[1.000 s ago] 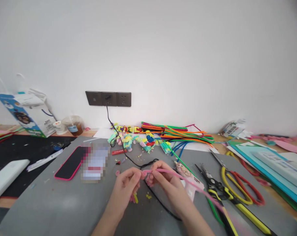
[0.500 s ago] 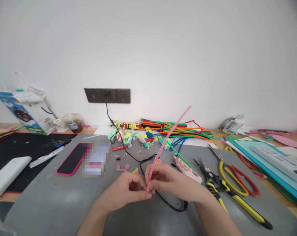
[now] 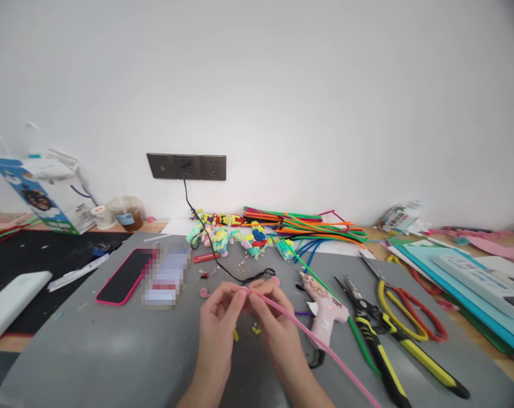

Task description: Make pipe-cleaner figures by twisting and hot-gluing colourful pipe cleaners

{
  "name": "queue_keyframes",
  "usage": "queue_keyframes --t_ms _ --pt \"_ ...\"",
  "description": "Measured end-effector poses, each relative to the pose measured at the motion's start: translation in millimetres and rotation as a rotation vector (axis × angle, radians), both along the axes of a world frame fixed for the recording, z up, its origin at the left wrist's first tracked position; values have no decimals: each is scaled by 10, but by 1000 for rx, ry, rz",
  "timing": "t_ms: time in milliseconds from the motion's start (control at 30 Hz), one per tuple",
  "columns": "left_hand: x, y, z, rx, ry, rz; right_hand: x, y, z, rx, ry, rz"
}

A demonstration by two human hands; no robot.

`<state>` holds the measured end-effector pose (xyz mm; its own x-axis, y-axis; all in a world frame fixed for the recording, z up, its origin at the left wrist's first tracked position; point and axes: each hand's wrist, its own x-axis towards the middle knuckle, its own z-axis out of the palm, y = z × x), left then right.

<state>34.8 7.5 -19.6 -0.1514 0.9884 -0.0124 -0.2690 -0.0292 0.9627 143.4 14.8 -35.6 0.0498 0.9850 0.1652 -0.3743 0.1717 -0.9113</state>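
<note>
A long pink pipe cleaner point(image 3: 320, 344) runs from my fingertips down to the lower right. My left hand point(image 3: 223, 311) pinches its end between thumb and forefinger. Close beside it, my right hand point(image 3: 270, 314) grips the same pipe cleaner a little further along. Curled pink pieces point(image 3: 204, 293) show just beyond my hands on the grey mat. Right of my right hand lies a pink glue gun point(image 3: 325, 311) with a printed pattern, beside a green pipe cleaner point(image 3: 361, 340). The exact shape of the pinched end is partly hidden by my fingers.
Pliers point(image 3: 378, 334) and scissors point(image 3: 403, 306) lie at right. A bundle of coloured pipe cleaners point(image 3: 320, 226) and small colourful pieces point(image 3: 222, 238) sit at the back. Phones point(image 3: 127, 277) lie left. A black cord point(image 3: 222, 263) crosses the mat from the wall socket point(image 3: 186, 165).
The pink pipe cleaner's long free end has swung from pointing up to the lower right. Both hands have turned more upright and drawn together, uncovering the glue gun.
</note>
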Motion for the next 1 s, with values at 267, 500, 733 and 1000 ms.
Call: queue_keyframes --t_ms 267,500,733,1000 --pt "-369 98 175 -93 298 -425 582 121 456 -94 -365 442" --pt "-301 78 191 -131 357 -605 538 155 510 -68 -418 665" --pt "-267 56 146 -113 172 -341 381 76 368 68 -238 371" --pt "122 -12 56 -98 -249 29 -22 -96 -12 285 -247 -179"
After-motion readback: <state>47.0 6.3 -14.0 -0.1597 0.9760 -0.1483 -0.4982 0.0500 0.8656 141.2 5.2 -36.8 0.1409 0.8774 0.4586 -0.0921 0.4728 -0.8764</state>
